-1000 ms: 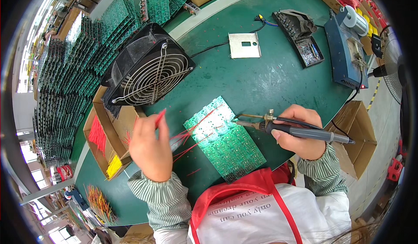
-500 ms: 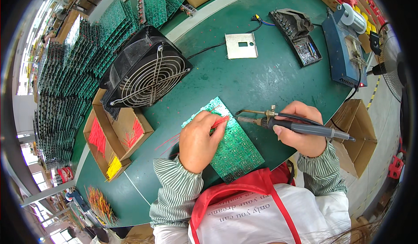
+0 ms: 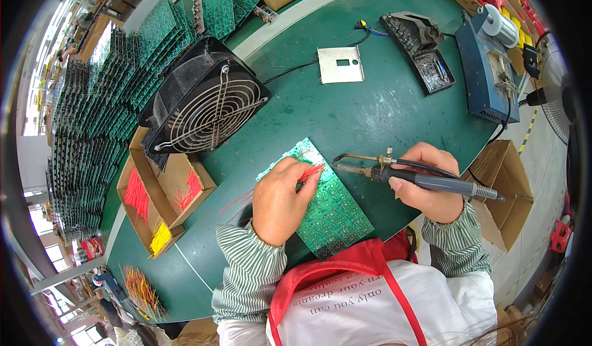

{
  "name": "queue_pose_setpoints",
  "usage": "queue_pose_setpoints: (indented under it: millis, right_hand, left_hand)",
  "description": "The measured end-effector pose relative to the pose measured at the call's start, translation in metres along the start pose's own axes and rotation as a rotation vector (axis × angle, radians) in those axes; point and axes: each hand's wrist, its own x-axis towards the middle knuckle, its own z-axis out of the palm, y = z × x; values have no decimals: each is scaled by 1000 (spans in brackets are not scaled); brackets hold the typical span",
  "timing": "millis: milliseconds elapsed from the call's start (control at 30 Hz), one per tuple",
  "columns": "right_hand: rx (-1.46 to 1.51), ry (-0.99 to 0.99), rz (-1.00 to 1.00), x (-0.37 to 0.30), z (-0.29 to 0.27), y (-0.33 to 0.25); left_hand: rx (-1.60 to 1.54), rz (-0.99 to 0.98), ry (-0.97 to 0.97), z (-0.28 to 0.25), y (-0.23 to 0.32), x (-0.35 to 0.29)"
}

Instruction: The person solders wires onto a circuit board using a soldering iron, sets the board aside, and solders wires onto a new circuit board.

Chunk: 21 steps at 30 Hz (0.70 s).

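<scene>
My left hand [image 3: 279,199] is closed around a small bundle of red wires [image 3: 312,172]. Their short ends stick out past the fingertips over the upper part of a green circuit board [image 3: 336,215], and the long ends trail off to the left. The board lies at a slant on the green table in front of me. In my right hand [image 3: 431,182] is a soldering iron [image 3: 425,181] with a grey handle and a thin brass feed tube above its tip. The iron's tip points left, just right of the wire ends; whether it touches anything is hard to make out.
A black fan [image 3: 209,102] with a wire guard stands at the left. Near it sits a cardboard tray [image 3: 165,205] with red and yellow wires. Stacked circuit boards [image 3: 92,136] fill the far left. A blue solder-feeding station [image 3: 484,68] with a wire spool is at the right.
</scene>
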Motion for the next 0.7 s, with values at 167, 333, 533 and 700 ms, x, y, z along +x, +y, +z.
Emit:
queue_pose_setpoints:
  millis: [167, 333, 533, 700]
  right_hand:
    - [-11, -2, -23, -6, 1, -1]
    - [-20, -33, -82, -16, 8, 0]
    - [-11, -168, -180, -20, 31, -4]
    - [-17, -201, -167, -23, 38, -3]
  left_hand:
    - [-18, -2, 35, -16, 2, -5]
    - [222, -148, 274, -58, -8, -36]
    - [6, -221, -13, -39, -1, -75]
    - [-87, -224, -33, -28, -8, -78]
